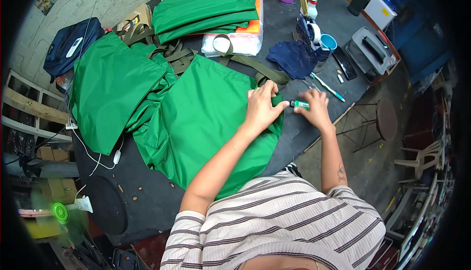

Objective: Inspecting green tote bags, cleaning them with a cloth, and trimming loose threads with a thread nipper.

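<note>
A green fabric bag (211, 118) with olive straps (260, 67) lies across the dark table in front of me. My left hand (262, 105) is closed on the bag's right edge, thumb and fingers pinching the cloth near a strap. Just to its right, my right hand (316, 108) grips a small green lighter (300, 104), its dark top pointing toward the left thumb. The right fingers are slightly blurred. Whether there is a flame I cannot tell.
More green bags (117, 83) lie at the left, and a folded stack (206, 10) sits at the back. A toothbrush (327, 87), a phone (345, 63), a dark blue cloth (293, 58) and a grey container (368, 51) stand or lie right. A stool (386, 119) is beyond the table edge.
</note>
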{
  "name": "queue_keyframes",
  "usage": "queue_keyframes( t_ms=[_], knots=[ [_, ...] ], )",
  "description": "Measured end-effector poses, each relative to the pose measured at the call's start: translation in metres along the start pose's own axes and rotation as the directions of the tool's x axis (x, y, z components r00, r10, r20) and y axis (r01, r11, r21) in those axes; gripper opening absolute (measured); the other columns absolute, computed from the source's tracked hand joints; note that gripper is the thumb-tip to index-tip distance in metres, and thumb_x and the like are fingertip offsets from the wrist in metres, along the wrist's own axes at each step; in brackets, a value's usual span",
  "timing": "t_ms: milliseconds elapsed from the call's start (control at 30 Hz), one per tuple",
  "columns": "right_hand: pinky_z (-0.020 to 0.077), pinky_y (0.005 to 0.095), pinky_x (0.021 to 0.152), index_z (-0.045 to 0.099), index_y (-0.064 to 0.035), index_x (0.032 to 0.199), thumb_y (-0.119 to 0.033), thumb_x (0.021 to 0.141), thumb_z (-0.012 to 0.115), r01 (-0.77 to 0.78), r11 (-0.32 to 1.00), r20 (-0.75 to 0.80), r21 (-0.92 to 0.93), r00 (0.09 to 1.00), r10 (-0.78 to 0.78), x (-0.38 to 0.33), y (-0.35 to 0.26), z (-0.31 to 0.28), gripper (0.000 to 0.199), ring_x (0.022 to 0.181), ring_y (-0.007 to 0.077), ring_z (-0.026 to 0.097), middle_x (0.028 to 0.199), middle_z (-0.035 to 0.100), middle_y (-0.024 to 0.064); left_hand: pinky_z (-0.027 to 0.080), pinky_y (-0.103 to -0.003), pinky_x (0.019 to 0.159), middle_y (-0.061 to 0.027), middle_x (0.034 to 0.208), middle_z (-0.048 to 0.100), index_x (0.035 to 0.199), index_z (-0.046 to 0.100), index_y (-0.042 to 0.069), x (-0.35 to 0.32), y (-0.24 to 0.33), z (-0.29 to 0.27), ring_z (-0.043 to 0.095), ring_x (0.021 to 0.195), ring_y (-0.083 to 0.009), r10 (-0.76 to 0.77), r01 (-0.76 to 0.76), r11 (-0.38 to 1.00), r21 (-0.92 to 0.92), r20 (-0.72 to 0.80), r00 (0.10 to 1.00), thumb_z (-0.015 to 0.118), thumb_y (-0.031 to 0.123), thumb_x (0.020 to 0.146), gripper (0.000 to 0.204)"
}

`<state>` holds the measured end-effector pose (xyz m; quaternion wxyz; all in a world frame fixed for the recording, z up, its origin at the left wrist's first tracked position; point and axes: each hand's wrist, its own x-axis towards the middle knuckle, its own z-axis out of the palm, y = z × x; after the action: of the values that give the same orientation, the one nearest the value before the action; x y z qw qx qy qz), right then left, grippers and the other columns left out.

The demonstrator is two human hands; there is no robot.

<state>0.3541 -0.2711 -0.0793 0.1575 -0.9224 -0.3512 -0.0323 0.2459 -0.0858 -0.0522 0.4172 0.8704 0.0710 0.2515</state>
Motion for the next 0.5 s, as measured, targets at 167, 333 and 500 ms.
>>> queue_keyframes(
  t_ms=[167, 333, 500],
  knots=[
    [0.0389, 0.0422, 0.082, 0.051, -0.0064, 0.106, -0.013, 0.069, 0.074, -0.056, 0.972, -0.056, 0.23, 0.996, 0.071, -0.004, 0.014, 0.022, 0.044, 0.094, 0.0326, 0.052, 0.095, 0.057, 0.0128, 0.039, -0.038, 0.078, -0.006, 0.076, 0.052, 0.102, 0.051, 0.007, 0.002, -0.012, 0.026, 0.054, 0.073, -0.0234, 0.116, -0.115, 0.992, 0.045, -0.022, 0.993, 0.071, 0.008, 0.068, 0.04],
    [0.044, 0.0428, 0.083, 0.045, -0.0046, 0.108, -0.037, 0.092, 0.049, -0.14, 0.791, 0.096, 0.595, 0.99, 0.104, 0.002, -0.031, 0.024, 0.036, 0.097, 0.0399, 0.057, 0.099, 0.06, 0.0213, 0.04, -0.039, 0.081, -0.0111, 0.096, 0.051, 0.11, 0.051, 0.007, 0.003, -0.048, 0.033, 0.053, 0.092, -0.0278, 0.083, -0.098, 0.979, 0.179, 0.085, 0.993, 0.068, 0.003, 0.066, 0.047],
    [0.0449, 0.0439, 0.075, 0.05, -0.0045, 0.087, -0.034, 0.077, 0.067, 0.001, 0.926, -0.029, 0.376, 1.0, 0.011, 0.007, -0.05, 0.039, 0.035, 0.084, 0.0351, 0.059, 0.086, 0.06, 0.0145, 0.038, -0.039, 0.093, -0.0112, 0.117, 0.055, 0.111, 0.055, 0.007, -0.009, -0.063, 0.039, 0.051, 0.113, -0.0294, 0.232, -0.234, 0.97, 0.067, 0.033, 0.972, 0.063, -0.005, 0.065, 0.047]
  ],
)
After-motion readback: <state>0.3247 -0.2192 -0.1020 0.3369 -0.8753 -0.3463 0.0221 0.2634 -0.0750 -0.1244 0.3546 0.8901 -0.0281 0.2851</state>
